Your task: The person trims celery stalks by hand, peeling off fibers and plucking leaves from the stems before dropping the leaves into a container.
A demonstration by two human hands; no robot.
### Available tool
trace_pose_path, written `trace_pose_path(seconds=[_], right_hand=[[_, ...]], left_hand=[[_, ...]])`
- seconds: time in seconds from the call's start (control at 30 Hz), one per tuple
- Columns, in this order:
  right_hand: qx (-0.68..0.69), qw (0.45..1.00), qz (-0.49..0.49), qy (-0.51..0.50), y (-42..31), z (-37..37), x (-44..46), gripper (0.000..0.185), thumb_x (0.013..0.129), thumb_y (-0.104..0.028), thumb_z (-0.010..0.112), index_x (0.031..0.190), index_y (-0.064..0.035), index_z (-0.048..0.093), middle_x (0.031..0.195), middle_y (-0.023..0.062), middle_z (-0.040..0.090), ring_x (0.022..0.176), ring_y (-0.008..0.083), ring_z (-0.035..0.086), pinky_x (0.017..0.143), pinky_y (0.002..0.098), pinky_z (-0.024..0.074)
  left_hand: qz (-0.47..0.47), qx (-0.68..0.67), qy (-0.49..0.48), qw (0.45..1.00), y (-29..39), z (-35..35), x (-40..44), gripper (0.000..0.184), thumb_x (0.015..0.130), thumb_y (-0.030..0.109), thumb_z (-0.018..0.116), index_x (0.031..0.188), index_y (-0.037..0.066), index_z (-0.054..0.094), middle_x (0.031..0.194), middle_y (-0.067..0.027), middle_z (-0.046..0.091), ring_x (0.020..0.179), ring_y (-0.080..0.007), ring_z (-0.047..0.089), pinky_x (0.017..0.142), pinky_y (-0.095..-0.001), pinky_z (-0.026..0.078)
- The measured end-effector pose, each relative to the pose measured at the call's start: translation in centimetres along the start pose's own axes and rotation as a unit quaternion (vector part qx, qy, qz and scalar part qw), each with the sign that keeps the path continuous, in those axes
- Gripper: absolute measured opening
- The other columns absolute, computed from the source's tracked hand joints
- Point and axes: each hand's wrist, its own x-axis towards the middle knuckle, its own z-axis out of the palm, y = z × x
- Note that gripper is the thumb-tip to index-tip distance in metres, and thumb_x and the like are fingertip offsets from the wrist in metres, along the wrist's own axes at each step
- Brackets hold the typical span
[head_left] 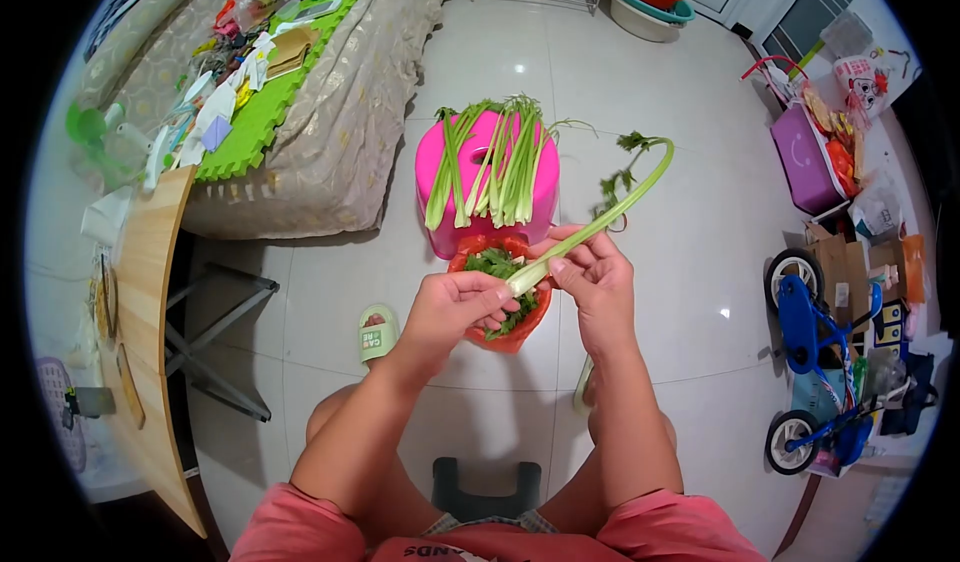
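A long celery stalk (pixel 620 205) slants up to the right, its leafy tip bent over and hanging down. My left hand (pixel 462 312) pinches the pale lower end of the stalk. My right hand (pixel 592 277) is closed round it a little higher, thumb on top. Below both hands sits a bin lined with a red bag (pixel 532 330), holding green leaves (pixel 494 262); my hands hide part of it. Beyond it stands a pink stool (pixel 430 167), with several trimmed celery stalks (pixel 517 167) lying side by side across its top.
At the left are a wooden table (pixel 150 292) and a covered bed (pixel 330 152) with a cluttered green mat (pixel 235 162). A blue child's bicycle (pixel 800 327) and a purple bin (pixel 805 162) stand at the right. Stacked basins (pixel 645 22) are at the back.
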Motion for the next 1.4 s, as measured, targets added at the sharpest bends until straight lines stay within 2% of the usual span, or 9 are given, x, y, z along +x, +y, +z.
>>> trace_pose_path(seconds=[0.43,0.53,0.8,1.0,1.2,1.23,1.3,1.33,1.4], right_hand=[[0.032,0.999,-0.006,0.001,0.1,1.1,-0.8,0.029,0.080,-0.002,0.058,0.107,-0.0003,0.047,0.094,0.0131,0.061,0.082,0.0158,0.060,0.067,0.0240,0.0505],[0.029,0.999,-0.012,0.000,0.5,1.4,-0.8,0.030,0.080,0.003,0.055,0.107,0.0006,0.043,0.093,0.0133,0.060,0.081,0.0129,0.059,0.067,0.0230,0.0501],[0.004,0.999,-0.029,0.040,1.3,3.0,-1.1,0.037,0.076,0.011,0.056,0.107,0.0021,0.038,0.092,0.0143,0.058,0.081,0.0135,0.059,0.068,0.0218,0.0506],[0.019,0.996,-0.046,0.069,1.7,3.5,-1.5,0.036,0.076,0.011,0.057,0.105,0.0029,0.038,0.091,0.0160,0.058,0.082,0.0149,0.060,0.070,0.0229,0.0516],[0.002,0.995,-0.057,0.081,1.9,3.5,-1.5,0.035,0.075,0.011,0.059,0.103,0.0026,0.039,0.091,0.0169,0.060,0.080,0.0150,0.060,0.069,0.0236,0.0522],[0.002,0.995,-0.057,0.082,1.9,3.5,-1.4,0.035,0.075,0.011,0.059,0.103,0.0026,0.039,0.091,0.0169,0.060,0.080,0.0150,0.060,0.069,0.0236,0.0522],[0.046,0.993,-0.052,0.093,1.7,3.1,-1.1,0.035,0.075,0.011,0.059,0.102,0.0024,0.039,0.091,0.0174,0.060,0.079,0.0148,0.060,0.068,0.0241,0.0521],[0.046,0.993,-0.052,0.095,1.6,2.9,-1.0,0.035,0.075,0.011,0.059,0.102,0.0024,0.039,0.091,0.0174,0.060,0.079,0.0148,0.060,0.068,0.0241,0.0521],[0.041,0.994,-0.040,0.088,1.1,2.6,-1.0,0.035,0.075,0.011,0.060,0.102,0.0023,0.039,0.091,0.0177,0.060,0.078,0.0148,0.060,0.068,0.0240,0.0513]], left_hand=[[0.029,0.032,0.075,0.996,-0.7,0.7,0.3,0.011,0.083,0.007,0.061,0.089,-0.002,0.060,0.076,-0.0067,0.064,0.061,-0.0081,0.057,0.059,-0.0201,0.049],[0.029,0.022,0.088,0.995,-1.0,0.7,0.5,0.012,0.083,0.007,0.061,0.089,-0.003,0.060,0.074,-0.0072,0.064,0.061,-0.0079,0.058,0.058,-0.0197,0.049],[0.129,0.067,0.171,0.974,-2.2,1.3,1.0,0.010,0.076,0.004,0.067,0.075,-0.003,0.060,0.067,-0.0033,0.061,0.058,-0.0050,0.055,0.055,-0.0173,0.046],[0.183,0.079,0.207,0.958,-2.4,1.9,1.1,0.007,0.078,0.001,0.064,0.077,-0.004,0.058,0.068,-0.0034,0.060,0.057,-0.0051,0.054,0.053,-0.0164,0.045],[0.138,0.014,0.230,0.963,-2.3,2.4,1.2,0.011,0.077,0.006,0.065,0.076,-0.002,0.058,0.068,-0.0045,0.060,0.058,-0.0060,0.054,0.053,-0.0186,0.046],[0.137,0.015,0.230,0.963,-2.5,2.2,1.3,0.011,0.077,0.006,0.065,0.076,-0.002,0.058,0.068,-0.0045,0.060,0.058,-0.0060,0.054,0.053,-0.0186,0.046],[0.076,-0.156,0.145,0.974,-2.9,1.5,1.4,0.012,0.081,0.009,0.062,0.082,-0.002,0.058,0.073,-0.0068,0.061,0.061,-0.0085,0.056,0.059,-0.0205,0.048],[0.075,-0.156,0.143,0.974,-2.8,1.3,1.3,0.012,0.081,0.009,0.062,0.082,-0.002,0.058,0.073,-0.0068,0.061,0.061,-0.0085,0.056,0.059,-0.0205,0.048],[0.029,-0.223,0.037,0.974,-2.1,0.8,1.1,0.015,0.083,0.012,0.060,0.089,-0.002,0.058,0.078,-0.0079,0.062,0.065,-0.0099,0.057,0.063,-0.0211,0.048]])
